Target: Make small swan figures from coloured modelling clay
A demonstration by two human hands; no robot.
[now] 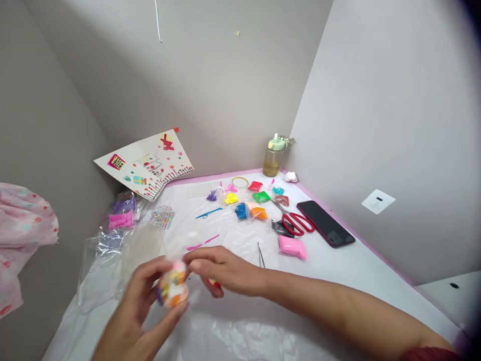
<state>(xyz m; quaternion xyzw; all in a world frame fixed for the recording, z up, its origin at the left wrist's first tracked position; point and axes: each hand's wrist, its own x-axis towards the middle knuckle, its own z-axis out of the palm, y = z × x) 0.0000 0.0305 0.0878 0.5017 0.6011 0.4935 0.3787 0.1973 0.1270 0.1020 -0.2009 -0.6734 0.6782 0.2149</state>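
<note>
My left hand (145, 306) is closed around a small rounded clay figure (173, 288), white with orange, yellow, purple and pink patches, blurred by motion. Beside it, my right hand (225, 271) reaches in from the right, its fingers bent and its fingertips close to the figure's top; whether they touch it I cannot tell. A small red and yellow piece (214, 283) shows under its curled fingers, its kind unclear. Just beyond the hands lies a thin pink modelling tool (203, 242). Metal tweezers (260, 254) lie past my right wrist.
Bagged clay packets (259, 213) in several colours lie mid-table near red-handled scissors (296, 223) and a phone (326, 223). A blue tool (209, 212), rhinestones (163, 217) and clear bags (101, 271) lie further left. A bottle (273, 158) and a decorated card (148, 165) stand by the wall.
</note>
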